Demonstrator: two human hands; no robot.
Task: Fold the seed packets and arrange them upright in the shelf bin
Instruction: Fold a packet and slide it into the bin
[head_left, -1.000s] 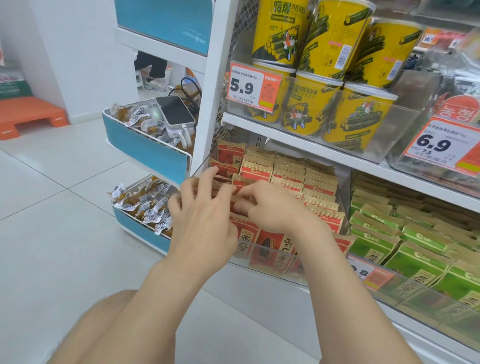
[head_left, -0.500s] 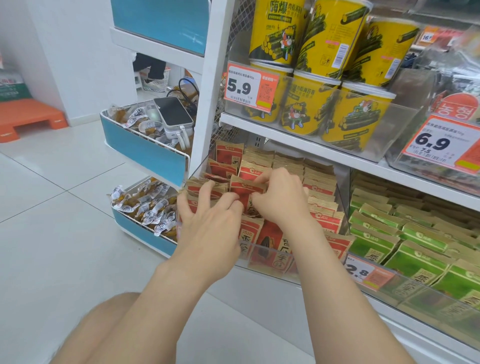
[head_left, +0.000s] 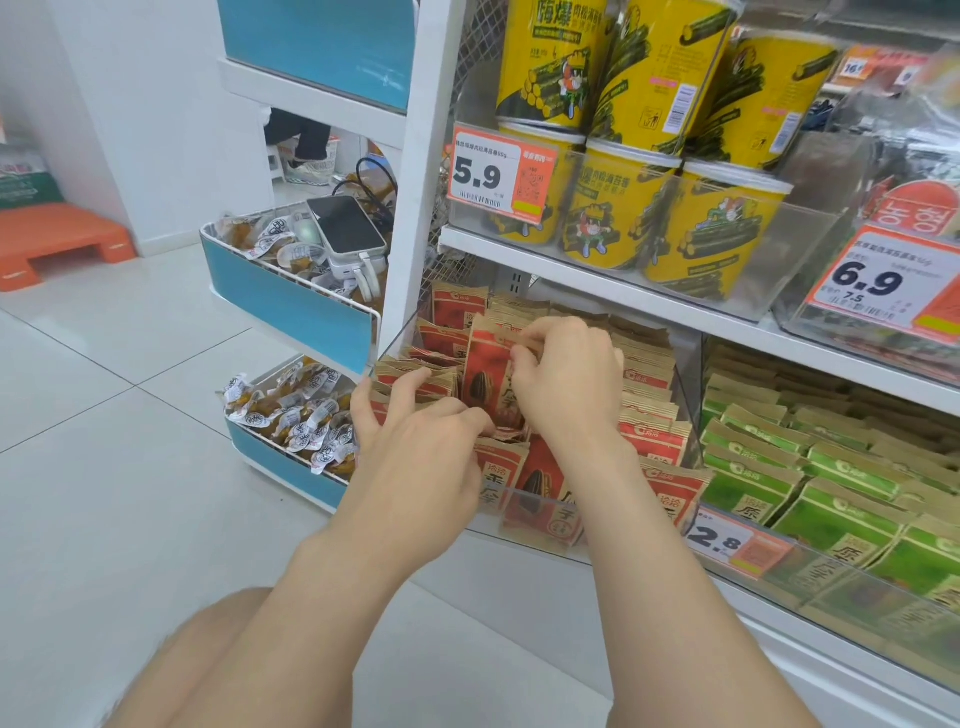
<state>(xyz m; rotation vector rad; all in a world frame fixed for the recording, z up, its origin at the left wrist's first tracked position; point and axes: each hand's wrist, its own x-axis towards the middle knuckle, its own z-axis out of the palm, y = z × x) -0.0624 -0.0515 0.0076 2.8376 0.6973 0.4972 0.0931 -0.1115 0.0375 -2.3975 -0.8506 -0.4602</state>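
So right hand (head_left: 566, 384) is pinching the top of a red seed packet (head_left: 488, 379), upright over the clear shelf bin (head_left: 540, 535); left hand (head_left: 421, 457) touches its bottom, grip unclear.

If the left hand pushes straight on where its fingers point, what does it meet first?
The left hand would likely meet the row of folded red seed packets with tan paper tops at the left end of the clear plastic shelf bin. Its fingertips look close to them, though depth is unclear.
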